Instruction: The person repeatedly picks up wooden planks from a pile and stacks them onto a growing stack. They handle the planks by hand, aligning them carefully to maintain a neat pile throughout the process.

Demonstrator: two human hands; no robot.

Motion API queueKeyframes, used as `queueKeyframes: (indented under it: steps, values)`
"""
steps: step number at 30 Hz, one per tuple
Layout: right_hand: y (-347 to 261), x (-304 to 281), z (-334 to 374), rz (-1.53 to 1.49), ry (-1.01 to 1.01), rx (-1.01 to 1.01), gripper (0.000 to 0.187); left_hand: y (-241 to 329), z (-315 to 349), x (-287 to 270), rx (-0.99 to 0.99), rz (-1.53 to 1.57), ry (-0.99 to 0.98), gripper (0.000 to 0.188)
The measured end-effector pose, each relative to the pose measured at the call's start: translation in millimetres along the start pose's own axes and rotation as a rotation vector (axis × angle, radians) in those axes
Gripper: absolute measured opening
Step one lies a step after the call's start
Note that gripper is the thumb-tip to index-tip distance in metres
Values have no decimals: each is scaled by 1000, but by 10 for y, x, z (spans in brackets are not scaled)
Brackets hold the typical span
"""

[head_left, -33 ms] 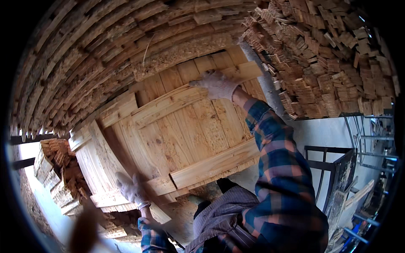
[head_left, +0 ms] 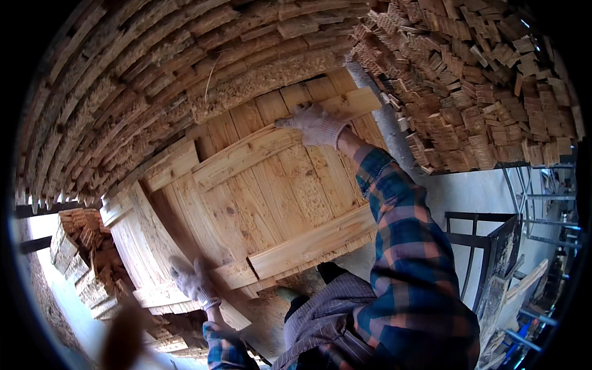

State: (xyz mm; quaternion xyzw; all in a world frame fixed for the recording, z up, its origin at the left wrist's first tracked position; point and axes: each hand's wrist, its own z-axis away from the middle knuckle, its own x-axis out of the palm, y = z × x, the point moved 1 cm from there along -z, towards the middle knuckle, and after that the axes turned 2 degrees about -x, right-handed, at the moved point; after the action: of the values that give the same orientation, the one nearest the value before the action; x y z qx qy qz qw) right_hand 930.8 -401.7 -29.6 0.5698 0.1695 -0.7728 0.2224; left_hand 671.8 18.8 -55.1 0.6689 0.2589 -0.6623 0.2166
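Panel of pale boards [head_left: 283, 191] laid flat before the wearer, below a tall bank of rough-sawn timber [head_left: 185, 74]. Battens are set across it: a far batten [head_left: 246, 157] and a near batten [head_left: 314, 242]. At the left, a slanting plank [head_left: 154, 222] is laid across the boards, its near end run out past their edge.

Left hand [head_left: 190, 280], gloved, is rested on the slanting plank near the panel's near edge; thumb is spread from the fingers. Whether the plank is pinched or only pressed cannot be told. Right hand [head_left: 316, 123], gloved, is placed at the right end of the far batten, fingers partly bent over the wood; firmness of hold cannot be told.

Handling, as judged: panel stiff, awkward and fairly heavy as a whole, best taken with both hands at opposite edges. Single battens judged light and rigid, best held by the long edges near the ends. Raw surface judged grippy, though splinters are to be expected and thin edges could be split.

Poorly seen: the panel's underside is hidden; part of its right side is covered by the plaid sleeve [head_left: 407, 246]. A brown shape [head_left: 126, 333] at lower left is too blurred to be named. The battens appear unfastened, but no fixings can be made out.
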Motion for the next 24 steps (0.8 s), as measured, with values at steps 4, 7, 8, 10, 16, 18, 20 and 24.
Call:
queueKeyframes:
  steps: [4,7,8,10,16,18,20,24]
  values:
    - [70,-6,42,-55,38,25,61,-42,-33,69,68,118,-11,78]
    - [79,188,-29,-80,100,40,59,-20,-31,23,44,170,-36,77]
    - [61,189,-40,-67,85,56,60,-35,-42,42,50,168,-14,77]
    - [26,225,-24,-46,51,95,62,-7,-42,43,27,184,-30,76]
    - [-331,275,317,-62,312,206,54,-130,-51,74,23,463,-136,78]
    - [-733,331,452,-430,363,193,57,-15,17,-52,-39,930,-191,77]
    - [-1253,331,773,-895,426,111,61,324,130,-143,10,1236,-219,74]
    - [-1810,462,775,-1212,640,-292,52,1308,825,-735,309,1411,-491,66]
